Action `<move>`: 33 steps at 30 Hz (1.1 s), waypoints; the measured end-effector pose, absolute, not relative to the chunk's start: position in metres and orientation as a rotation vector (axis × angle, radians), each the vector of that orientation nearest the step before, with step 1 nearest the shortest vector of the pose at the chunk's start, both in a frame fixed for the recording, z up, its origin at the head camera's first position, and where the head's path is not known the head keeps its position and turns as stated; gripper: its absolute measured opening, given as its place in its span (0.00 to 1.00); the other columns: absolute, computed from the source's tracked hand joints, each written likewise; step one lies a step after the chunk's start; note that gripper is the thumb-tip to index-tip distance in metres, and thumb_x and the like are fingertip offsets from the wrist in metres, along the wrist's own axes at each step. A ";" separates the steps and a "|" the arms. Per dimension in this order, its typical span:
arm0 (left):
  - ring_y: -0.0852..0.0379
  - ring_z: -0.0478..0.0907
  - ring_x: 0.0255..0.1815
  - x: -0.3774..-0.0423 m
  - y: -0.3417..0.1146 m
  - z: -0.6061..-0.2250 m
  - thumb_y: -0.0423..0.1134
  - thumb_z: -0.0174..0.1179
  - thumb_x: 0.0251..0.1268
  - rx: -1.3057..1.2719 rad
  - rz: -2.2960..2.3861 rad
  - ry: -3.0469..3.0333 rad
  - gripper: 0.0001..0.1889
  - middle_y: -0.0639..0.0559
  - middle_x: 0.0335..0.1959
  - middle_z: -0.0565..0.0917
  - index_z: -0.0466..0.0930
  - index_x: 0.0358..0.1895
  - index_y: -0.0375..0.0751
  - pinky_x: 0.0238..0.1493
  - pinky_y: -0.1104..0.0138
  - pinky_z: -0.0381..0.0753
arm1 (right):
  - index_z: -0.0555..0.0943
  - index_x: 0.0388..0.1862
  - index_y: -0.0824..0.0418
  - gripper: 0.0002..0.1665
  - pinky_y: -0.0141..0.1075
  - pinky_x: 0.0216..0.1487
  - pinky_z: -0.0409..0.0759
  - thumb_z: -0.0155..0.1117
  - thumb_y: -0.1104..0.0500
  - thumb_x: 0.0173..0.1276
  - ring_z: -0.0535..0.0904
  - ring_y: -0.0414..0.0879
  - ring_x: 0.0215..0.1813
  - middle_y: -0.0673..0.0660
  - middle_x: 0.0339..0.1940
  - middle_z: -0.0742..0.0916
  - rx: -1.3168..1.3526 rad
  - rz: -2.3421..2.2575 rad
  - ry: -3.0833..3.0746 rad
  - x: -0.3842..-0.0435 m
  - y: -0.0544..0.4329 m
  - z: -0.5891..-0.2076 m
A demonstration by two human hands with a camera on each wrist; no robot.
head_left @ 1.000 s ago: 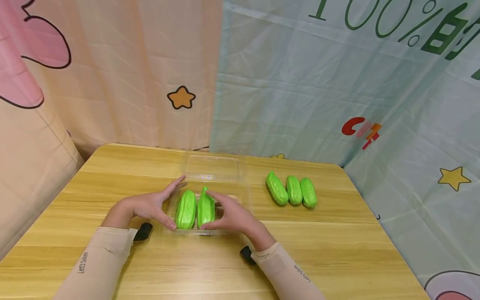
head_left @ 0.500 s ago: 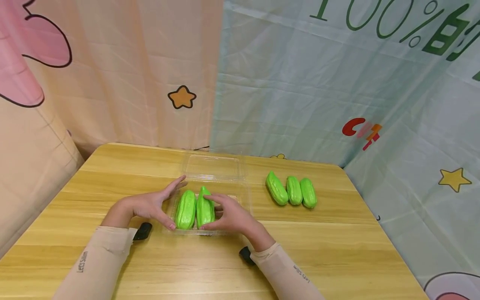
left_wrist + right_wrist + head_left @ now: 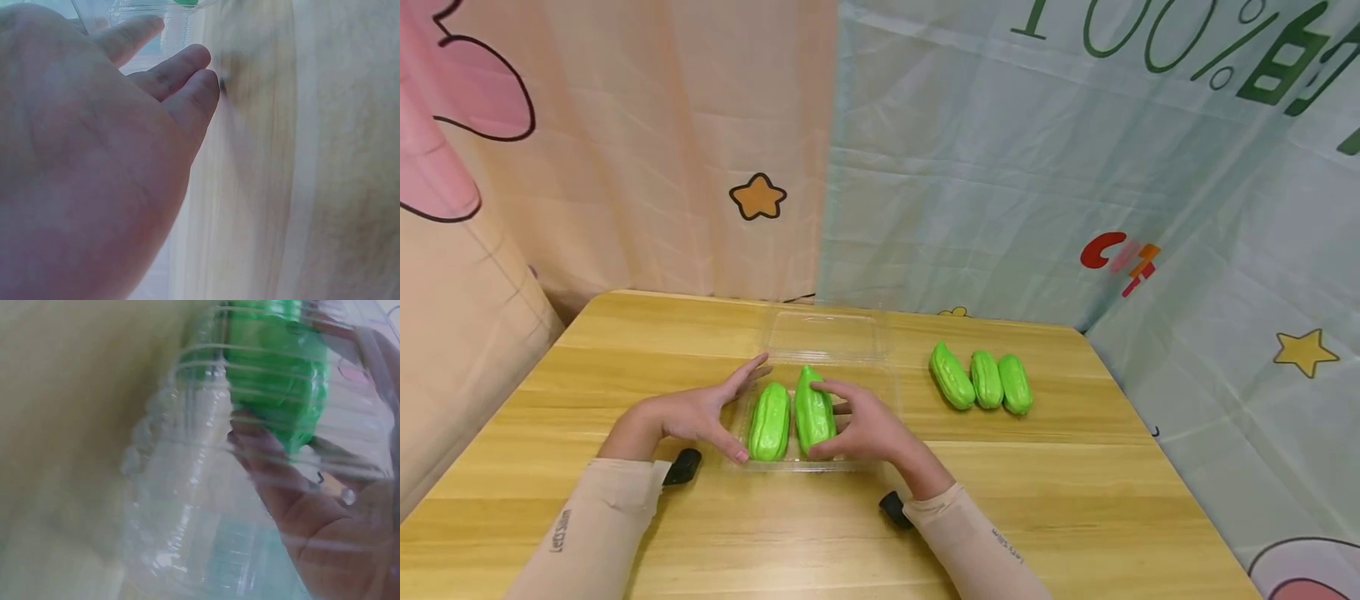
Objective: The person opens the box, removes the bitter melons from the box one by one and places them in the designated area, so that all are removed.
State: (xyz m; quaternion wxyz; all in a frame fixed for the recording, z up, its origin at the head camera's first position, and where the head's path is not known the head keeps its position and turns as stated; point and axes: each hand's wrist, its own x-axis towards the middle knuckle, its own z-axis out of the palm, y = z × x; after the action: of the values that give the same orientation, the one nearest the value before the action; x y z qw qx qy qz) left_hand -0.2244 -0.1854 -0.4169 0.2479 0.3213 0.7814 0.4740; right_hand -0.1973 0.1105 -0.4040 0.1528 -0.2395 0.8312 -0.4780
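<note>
My right hand [image 3: 867,422] grips a ridged green gourd [image 3: 812,410], its thumb near the front end and fingers on the far side. The right wrist view shows the gourd [image 3: 278,378] and fingertips through clear plastic. To its left, a second green gourd [image 3: 770,423] lies in the transparent clamshell box [image 3: 850,466]. My left hand [image 3: 702,412] rests along the box's left side, thumb at the front corner, fingers extended. In the left wrist view the left hand [image 3: 94,144] has straight fingers beside the box wall.
The box's clear lid [image 3: 826,335] lies folded back behind it. Right of the box, three more green gourds [image 3: 987,380] lie side by side on the wooden table [image 3: 760,533]. Printed curtains [image 3: 962,167] hang behind the table.
The gripped gourd has shifted slightly right and away from the gourd beside it, widening the gap between them. My right hand moved with it. The left hand stays in place.
</note>
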 end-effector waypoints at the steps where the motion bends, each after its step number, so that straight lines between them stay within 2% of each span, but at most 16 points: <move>1: 0.32 0.29 0.79 -0.224 -0.186 -0.417 0.39 0.80 0.49 0.876 1.292 2.130 0.73 0.38 0.82 0.33 0.21 0.80 0.46 0.70 0.33 0.36 | 0.69 0.75 0.55 0.52 0.36 0.50 0.82 0.83 0.65 0.51 0.76 0.60 0.65 0.58 0.73 0.71 -0.681 -1.404 2.367 -0.197 0.111 -0.403; 5: 0.32 0.29 0.79 -0.224 -0.187 -0.418 0.39 0.80 0.49 0.882 1.290 2.130 0.73 0.38 0.82 0.33 0.21 0.80 0.47 0.70 0.33 0.36 | 0.69 0.74 0.56 0.50 0.38 0.49 0.83 0.82 0.65 0.53 0.78 0.61 0.62 0.61 0.70 0.73 -0.651 -1.534 2.288 -0.196 0.113 -0.398; 11: 0.31 0.30 0.79 -0.224 -0.188 -0.419 0.39 0.80 0.48 0.891 1.296 2.137 0.73 0.37 0.82 0.33 0.22 0.81 0.49 0.69 0.32 0.36 | 0.72 0.71 0.51 0.46 0.39 0.43 0.85 0.83 0.62 0.54 0.82 0.61 0.56 0.61 0.66 0.75 -0.582 -1.573 2.316 -0.196 0.118 -0.389; 22: 0.31 0.29 0.78 -0.225 -0.188 -0.419 0.37 0.80 0.48 0.908 1.321 2.128 0.73 0.37 0.82 0.33 0.21 0.81 0.50 0.69 0.31 0.35 | 0.71 0.73 0.52 0.49 0.42 0.45 0.85 0.83 0.63 0.53 0.80 0.60 0.60 0.59 0.69 0.71 -0.578 -1.605 2.344 -0.202 0.141 -0.370; 33: 0.30 0.28 0.78 -0.226 -0.187 -0.421 0.36 0.80 0.48 0.911 1.334 2.105 0.73 0.36 0.81 0.32 0.22 0.81 0.50 0.68 0.31 0.33 | 0.70 0.75 0.49 0.53 0.44 0.46 0.85 0.84 0.63 0.51 0.80 0.60 0.58 0.62 0.66 0.76 -0.521 -1.620 2.348 -0.203 0.161 -0.360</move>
State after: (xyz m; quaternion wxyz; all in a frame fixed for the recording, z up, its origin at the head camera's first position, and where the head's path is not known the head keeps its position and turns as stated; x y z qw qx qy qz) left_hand -0.2262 -0.1866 -0.4208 0.2416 0.3331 0.7699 0.4877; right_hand -0.2034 0.1614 -0.3596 0.1204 -0.1783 0.8038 -0.5546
